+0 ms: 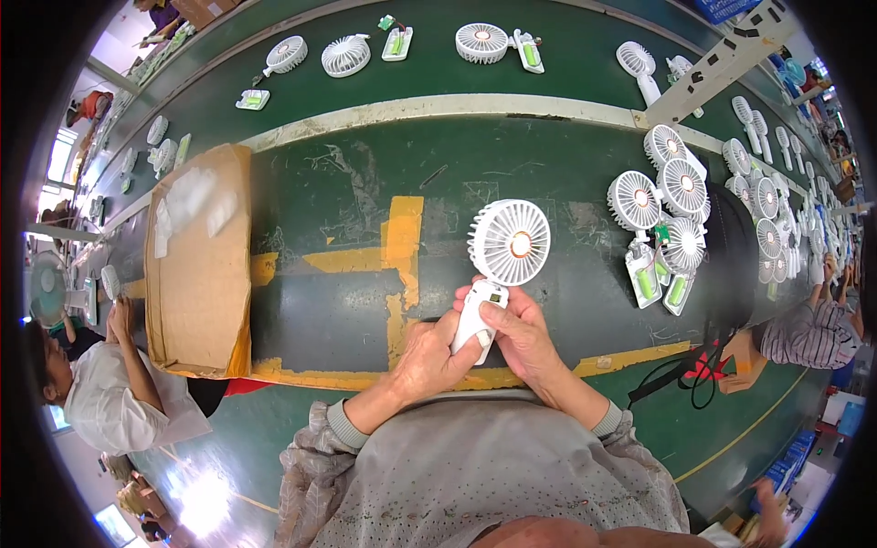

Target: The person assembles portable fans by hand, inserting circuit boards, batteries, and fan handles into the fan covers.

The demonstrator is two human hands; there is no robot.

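Observation:
A white handheld fan (513,245) with a round slatted head and an orange-ringed centre is held between both my hands, over the near side of the bench. My left hand (427,352) grips the handle from its left side. From the right, my right hand (523,331) wraps the handle, its thumb near a small dark window on the front. The fan's head points away from me, above the hands. Fingers behind the handle are mostly hidden.
A shallow cardboard box (199,320) with clear plastic bags (194,196) stands at left. Several fans (683,187), some with open handles showing green batteries (647,281), lie at right beside a black curved object (731,247). More fans (481,43) sit beyond a pale rail (438,107). Other people work nearby.

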